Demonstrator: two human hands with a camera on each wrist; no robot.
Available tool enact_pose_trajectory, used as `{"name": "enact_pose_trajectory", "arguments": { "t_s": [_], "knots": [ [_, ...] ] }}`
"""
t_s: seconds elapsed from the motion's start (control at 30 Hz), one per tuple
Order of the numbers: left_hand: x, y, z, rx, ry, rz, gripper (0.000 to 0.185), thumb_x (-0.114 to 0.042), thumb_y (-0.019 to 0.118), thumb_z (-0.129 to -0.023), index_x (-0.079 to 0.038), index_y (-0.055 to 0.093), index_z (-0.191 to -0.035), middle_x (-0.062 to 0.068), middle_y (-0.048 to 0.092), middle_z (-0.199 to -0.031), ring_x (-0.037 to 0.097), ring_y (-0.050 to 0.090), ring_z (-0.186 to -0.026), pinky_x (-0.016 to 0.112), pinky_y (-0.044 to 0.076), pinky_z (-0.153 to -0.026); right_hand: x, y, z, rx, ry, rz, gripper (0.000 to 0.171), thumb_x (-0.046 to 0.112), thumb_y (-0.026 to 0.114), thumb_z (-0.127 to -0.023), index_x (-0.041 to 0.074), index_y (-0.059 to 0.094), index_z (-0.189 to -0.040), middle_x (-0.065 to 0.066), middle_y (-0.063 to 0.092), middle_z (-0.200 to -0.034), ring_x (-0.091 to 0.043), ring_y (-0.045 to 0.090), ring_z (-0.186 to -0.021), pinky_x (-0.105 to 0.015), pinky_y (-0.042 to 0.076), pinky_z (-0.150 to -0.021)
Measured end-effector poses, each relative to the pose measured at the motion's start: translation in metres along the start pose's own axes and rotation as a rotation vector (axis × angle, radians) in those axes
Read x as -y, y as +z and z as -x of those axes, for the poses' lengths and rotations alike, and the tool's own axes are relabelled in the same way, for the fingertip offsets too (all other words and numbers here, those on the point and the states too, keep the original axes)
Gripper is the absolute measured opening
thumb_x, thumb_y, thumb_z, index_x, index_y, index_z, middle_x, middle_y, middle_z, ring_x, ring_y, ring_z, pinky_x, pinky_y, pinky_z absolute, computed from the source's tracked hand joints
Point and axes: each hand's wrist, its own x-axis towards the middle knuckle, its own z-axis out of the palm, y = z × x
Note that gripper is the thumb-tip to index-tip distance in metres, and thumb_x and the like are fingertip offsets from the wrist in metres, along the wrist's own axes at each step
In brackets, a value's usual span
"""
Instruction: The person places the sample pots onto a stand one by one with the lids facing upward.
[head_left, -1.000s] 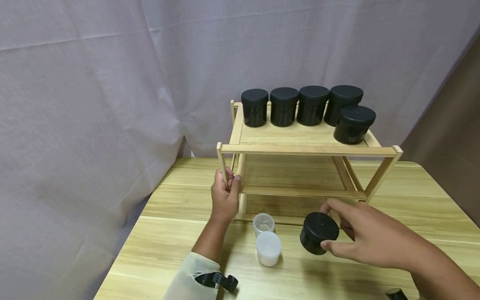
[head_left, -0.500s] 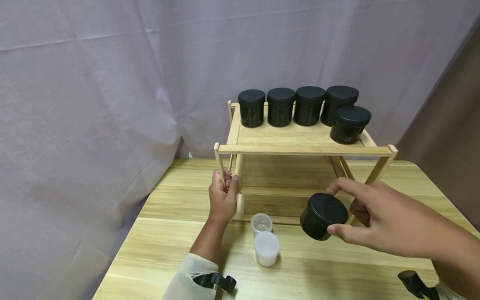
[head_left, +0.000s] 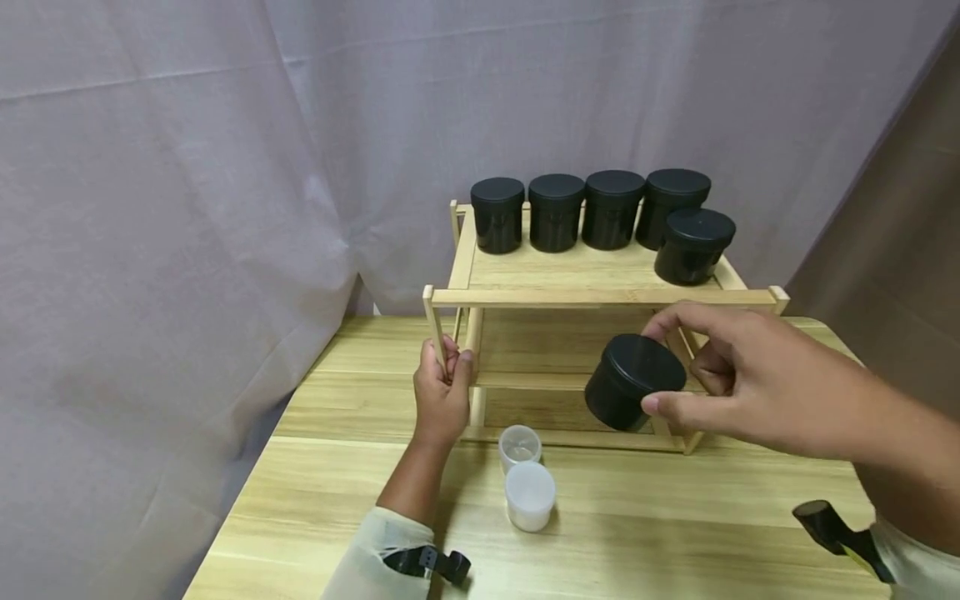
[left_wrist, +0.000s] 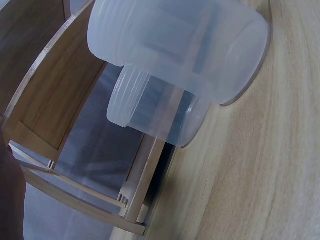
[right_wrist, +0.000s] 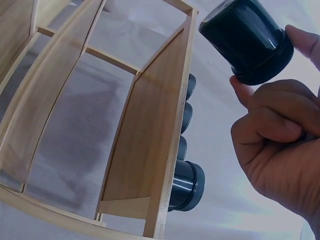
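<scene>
My right hand [head_left: 757,375] pinches a black lidded jar [head_left: 633,382] between thumb and index finger, tilted, in front of the rack's middle level. The right wrist view shows the same jar [right_wrist: 247,40] held off any surface, its lid at the fingers. My left hand [head_left: 442,392] grips the front left post of the wooden rack [head_left: 600,297]. On the rack's top shelf several black jars [head_left: 555,212] stand in a row at the back, and one black jar [head_left: 693,247] stands forward at the right end.
Two translucent plastic cups, a front cup [head_left: 530,496] and a rear cup [head_left: 520,446], stand on the wooden table [head_left: 337,500] before the rack. They loom close in the left wrist view. A grey curtain [head_left: 187,208] hangs behind.
My right hand has lifted the black jar from low over the table up to the rack's middle level. The left hand keeps its grip on the post.
</scene>
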Motion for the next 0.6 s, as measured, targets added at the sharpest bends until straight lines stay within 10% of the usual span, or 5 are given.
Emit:
{"name": "enact_pose_trajectory", "arguments": {
  "t_s": [0.6],
  "knots": [
    [-0.005,-0.001,0.0,0.009,-0.02,0.013,0.014,-0.001,0.061,-0.108,0.008,0.051,-0.109,-0.007,0.037,-0.07,0.0,0.034,-0.059,0.018,0.029,-0.052,0.012,-0.018,-0.018,-0.107,0.161,-0.141,0.056,0.023,0.091,-0.091,0.009,0.062,-0.136,0.009,0.034,-0.058,-0.004,0.029,-0.049,-0.033,0.029,-0.041]
  ]
}}
